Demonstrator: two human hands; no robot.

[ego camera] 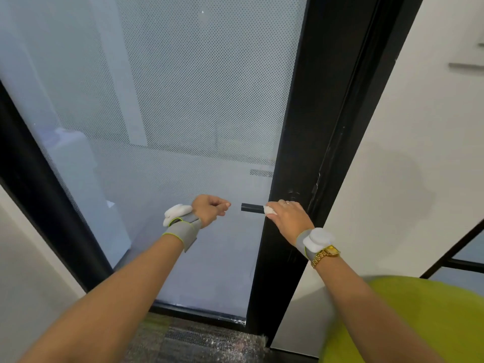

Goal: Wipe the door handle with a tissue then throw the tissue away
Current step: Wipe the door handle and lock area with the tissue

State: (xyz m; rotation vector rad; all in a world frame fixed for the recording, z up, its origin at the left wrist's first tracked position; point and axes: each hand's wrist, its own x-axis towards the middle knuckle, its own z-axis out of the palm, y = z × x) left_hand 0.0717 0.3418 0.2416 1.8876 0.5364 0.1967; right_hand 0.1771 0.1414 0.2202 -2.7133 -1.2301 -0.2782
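Frosted glass door [170, 113], black frame. Right hand [285, 214] wraps tissue [269, 210] round lever handle [252, 207], 3 o'clock of curled, empty left hand [209, 208]. Slide along full bar, firm pressure.

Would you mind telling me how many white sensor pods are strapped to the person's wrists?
2. One white sensor pod sits on the grey band at the left wrist; the other white sensor pod sits on the right wrist, beside the gold watch. None seem hidden.

tissue [269, 210]: mostly hidden under right hand [285, 216] | handle [252, 207]: partly covered
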